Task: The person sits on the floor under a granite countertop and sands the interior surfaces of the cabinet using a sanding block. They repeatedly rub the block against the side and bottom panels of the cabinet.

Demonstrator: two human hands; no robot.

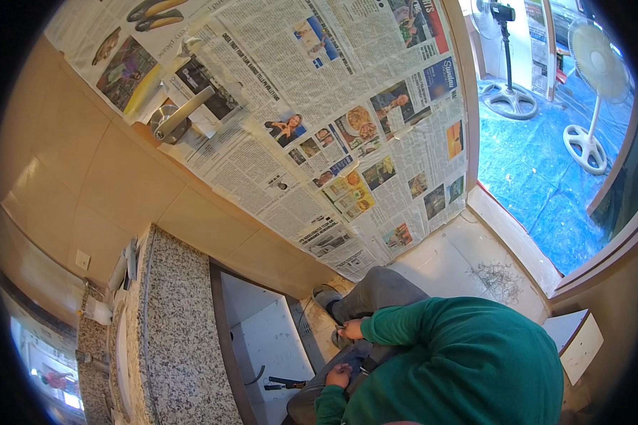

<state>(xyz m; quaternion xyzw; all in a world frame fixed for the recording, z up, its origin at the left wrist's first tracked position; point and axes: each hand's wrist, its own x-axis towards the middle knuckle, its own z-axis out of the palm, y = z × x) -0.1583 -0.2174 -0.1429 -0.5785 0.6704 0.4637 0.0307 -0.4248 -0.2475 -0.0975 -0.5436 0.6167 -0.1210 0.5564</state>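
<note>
Low down, my right hand reaches from a green sleeve toward my bent legs. Its fingers are closed together near my shoe, around something small and dark that I cannot make out. Nearer, my left hand rests by my grey-trousered thigh with curled fingers; whatever is in them is hidden. Left of that hand, a black two-handled tool, which looks like pliers, lies at the opening of a white-lined cabinet. A curved dark strip lies inside the cabinet.
A speckled granite counter runs above the cabinet. A newspaper-covered door with a metal handle stands ahead. Tangled thin strands litter the tile floor. A white panel is at right; beyond the doorway, fans stand on blue sheeting.
</note>
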